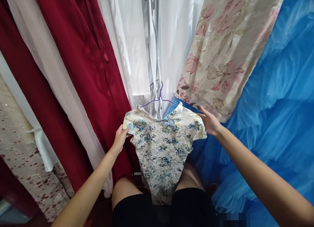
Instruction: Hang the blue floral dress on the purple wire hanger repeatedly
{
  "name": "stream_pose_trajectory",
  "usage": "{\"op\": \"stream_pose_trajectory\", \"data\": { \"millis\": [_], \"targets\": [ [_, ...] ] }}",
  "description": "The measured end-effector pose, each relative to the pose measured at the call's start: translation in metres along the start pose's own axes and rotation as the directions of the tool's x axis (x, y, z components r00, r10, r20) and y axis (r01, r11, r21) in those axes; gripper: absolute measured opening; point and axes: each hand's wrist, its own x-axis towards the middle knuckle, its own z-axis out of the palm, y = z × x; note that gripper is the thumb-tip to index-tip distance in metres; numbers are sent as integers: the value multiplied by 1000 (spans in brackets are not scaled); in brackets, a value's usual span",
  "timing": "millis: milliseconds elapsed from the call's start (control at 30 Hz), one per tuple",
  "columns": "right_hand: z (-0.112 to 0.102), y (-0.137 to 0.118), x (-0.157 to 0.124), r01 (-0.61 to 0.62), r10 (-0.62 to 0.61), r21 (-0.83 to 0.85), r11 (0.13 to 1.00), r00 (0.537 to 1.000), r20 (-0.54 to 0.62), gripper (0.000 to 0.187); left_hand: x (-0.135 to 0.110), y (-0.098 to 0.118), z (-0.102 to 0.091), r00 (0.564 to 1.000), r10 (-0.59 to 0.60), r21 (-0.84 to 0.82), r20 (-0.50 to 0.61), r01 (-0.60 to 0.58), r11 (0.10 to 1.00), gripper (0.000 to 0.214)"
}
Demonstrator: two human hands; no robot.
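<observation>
A short-sleeved floral dress (163, 148), cream with blue and yellow flowers, is spread out in front of me on a thin purple hanger (161, 98). Its lower part narrows down between my thighs. My left hand (120, 137) pinches the edge of the left-side sleeve between thumb and fingers. At the opposite shoulder, my right hand (210, 121) touches the sleeve from its outer side. Its visible fingers are stretched and apart, one reaching behind the fabric; the others are partly hidden by the sleeve. The hanger's hook stands up in front of white cloth.
Dark red gowns (80, 57) and a pale pink one (61, 83) hang on the left, beyond them a sequined flowered gown (31, 168). White garments (134, 40) hang behind the hanger. A pink-flowered beige dress (220, 54) and a ruffled blue tulle gown (277, 99) fill the right.
</observation>
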Motion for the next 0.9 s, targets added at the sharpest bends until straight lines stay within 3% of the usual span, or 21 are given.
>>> {"op": "stream_pose_trajectory", "data": {
  "millis": [167, 267, 367, 433, 500, 600, 700, 767, 833, 900],
  "targets": [
    [30, -8, -19, 94, -77, -141, 985, 990, 121, 36, -4, 8, 21, 992, 122, 32, 9, -122, 992, 47],
    [44, -15, -19, 162, -157, -104, 981, 986, 52, 37, -5, 23, 30, 964, 266, 55, -23, -264, 963, 50],
    [48, -27, -21, 191, -193, -30, 981, 980, -56, 50, -14, 37, 29, 917, 386, 182, -100, -365, 913, 52],
    [48, -33, -25, 189, -187, 3, 982, 977, -105, 57, -24, 47, 29, 879, 459, 293, -128, -409, 864, 59],
    [50, -34, -33, 187, -187, -8, 982, 973, -132, 60, -34, 59, 29, 813, 572, 417, -106, -486, 768, 70],
    [58, -25, -57, 204, -207, -39, 978, 969, -133, 54, -46, 76, 34, 700, 712, 600, 49, -591, 539, 86],
    [73, -13, -92, 193, -189, -93, 977, 981, 46, 30, -49, 83, 42, 617, 736, 668, 278, -675, 314, 99],
    [87, -11, -116, 213, -160, -193, 958, 952, 260, 20, -47, 78, 50, 579, 720, 633, 384, -732, 251, 100],
    [101, -15, -137, 243, -117, -248, 938, 894, 433, 32, -46, 66, 61, 575, 711, 577, 405, -764, 289, 94],
    [113, -19, -153, 236, -77, -230, 944, 836, 543, 52, -47, 50, 74, 609, 720, 533, 333, -751, 389, 80]
  ]
}}
